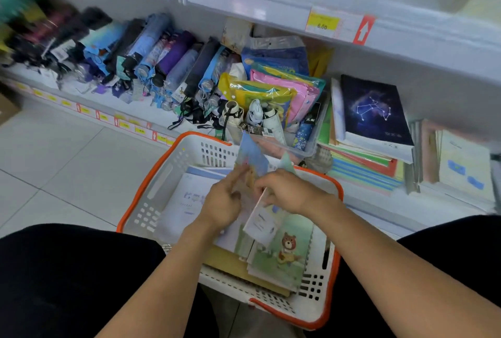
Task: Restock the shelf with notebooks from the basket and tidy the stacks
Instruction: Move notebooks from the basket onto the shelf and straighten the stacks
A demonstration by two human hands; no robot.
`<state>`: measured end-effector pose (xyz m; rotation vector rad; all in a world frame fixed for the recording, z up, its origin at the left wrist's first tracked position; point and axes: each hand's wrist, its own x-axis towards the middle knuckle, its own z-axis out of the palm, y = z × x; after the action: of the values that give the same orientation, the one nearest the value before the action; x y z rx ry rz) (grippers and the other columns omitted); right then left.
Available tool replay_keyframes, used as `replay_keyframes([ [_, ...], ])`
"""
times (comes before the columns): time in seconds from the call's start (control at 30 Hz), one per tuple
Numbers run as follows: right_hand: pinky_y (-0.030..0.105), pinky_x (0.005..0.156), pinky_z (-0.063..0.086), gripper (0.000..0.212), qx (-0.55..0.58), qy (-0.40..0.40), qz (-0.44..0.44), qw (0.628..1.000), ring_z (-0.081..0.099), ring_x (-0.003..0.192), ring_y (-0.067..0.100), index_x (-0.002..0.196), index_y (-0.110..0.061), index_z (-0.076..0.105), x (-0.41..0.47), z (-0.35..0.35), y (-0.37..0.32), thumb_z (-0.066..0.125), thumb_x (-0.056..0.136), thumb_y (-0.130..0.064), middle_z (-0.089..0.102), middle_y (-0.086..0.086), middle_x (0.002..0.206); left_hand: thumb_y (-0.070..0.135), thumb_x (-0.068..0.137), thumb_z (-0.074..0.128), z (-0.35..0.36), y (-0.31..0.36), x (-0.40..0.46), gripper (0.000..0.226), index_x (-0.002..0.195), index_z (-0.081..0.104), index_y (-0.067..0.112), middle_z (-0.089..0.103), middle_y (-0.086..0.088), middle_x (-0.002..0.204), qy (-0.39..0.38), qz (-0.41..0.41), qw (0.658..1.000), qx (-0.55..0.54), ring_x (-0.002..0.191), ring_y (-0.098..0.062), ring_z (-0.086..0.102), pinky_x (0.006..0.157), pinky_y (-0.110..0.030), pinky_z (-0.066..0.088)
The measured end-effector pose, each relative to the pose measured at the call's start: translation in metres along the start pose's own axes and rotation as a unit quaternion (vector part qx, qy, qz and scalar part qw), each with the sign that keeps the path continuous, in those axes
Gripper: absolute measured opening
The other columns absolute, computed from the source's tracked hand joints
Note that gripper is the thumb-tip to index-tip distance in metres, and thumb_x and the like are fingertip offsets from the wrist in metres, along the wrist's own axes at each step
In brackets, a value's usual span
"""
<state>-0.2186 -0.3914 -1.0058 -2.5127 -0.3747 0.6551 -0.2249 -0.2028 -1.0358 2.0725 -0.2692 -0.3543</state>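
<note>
Over the basket [151,186], both hands are working close together, gathering thin notebooks [252,160] that are standing up between them. The left hand [223,202] is pressing its fingers against the near face of that bunch, with the index finger stretched up along a cover; whether the thumb is closing behind, I cannot tell. The right hand [287,191] is curling its fingers round the edge of a white booklet [261,222] and tipping it upward. Below both wrists, more stock is lying flat in the basket, a bear notebook [287,248] uppermost toward the right forearm.

To do this well, I judge the hands should be squaring the bunch first: tapping the lower edges level on the books beneath, spines all one way, before lifting. Loose thin covers are likely sliding apart and fanning, so a firm pinch across the whole thickness is wanted.

Beyond the right hand, up and to the right, the shelf stack [363,167] is sitting crooked under a star notebook [375,110]; it probably needs straightening before anything is laid on it.
</note>
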Motion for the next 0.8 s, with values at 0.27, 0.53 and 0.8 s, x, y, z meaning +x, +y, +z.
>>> replay_keyframes([
  [0.27, 0.018, 0.057, 0.04, 0.036, 0.177, 0.215, -0.147, 0.949, 0.053, 0.062, 0.001, 0.102, -0.01, 0.06, -0.01, -0.053, -0.06, 0.073, 0.075, 0.01, 0.059, -0.004, 0.085, 0.044, 0.094, 0.05, -0.053, 0.09, -0.001, 0.028, 0.121, 0.054, 0.053, 0.062, 0.026, 0.122, -0.099, -0.01, 0.976, -0.193, 0.115, 0.013, 0.054, 0.093, -0.01, 0.043],
  [0.53, 0.033, 0.101, 0.041, 0.069, 0.094, 0.44, 0.0, 0.893, 0.042, 0.116, 0.008, 0.139, -0.02, 0.045, -0.031, -0.118, -0.074, 0.076, 0.081, -0.041, 0.047, -0.008, 0.128, -0.006, 0.094, 0.051, -0.135, 0.122, -0.006, 0.07, 0.144, 0.038, 0.04, 0.059, 0.005, 0.137, -0.034, 0.035, 0.949, -0.312, 0.126, -0.025, 0.056, 0.103, -0.048, 0.046],
  [0.8, 0.046, 0.078, 0.058, 0.025, 0.436, 0.324, -0.102, 0.833, 0.068, 0.107, 0.021, 0.125, -0.034, 0.054, -0.048, -0.182, -0.131, 0.052, 0.103, -0.024, 0.069, -0.009, 0.119, -0.004, 0.094, 0.05, -0.174, 0.218, 0.037, 0.066, 0.146, 0.038, 0.035, 0.061, 0.003, 0.134, 0.016, 0.15, 0.929, -0.337, 0.119, -0.024, 0.061, 0.097, -0.047, 0.051],
])
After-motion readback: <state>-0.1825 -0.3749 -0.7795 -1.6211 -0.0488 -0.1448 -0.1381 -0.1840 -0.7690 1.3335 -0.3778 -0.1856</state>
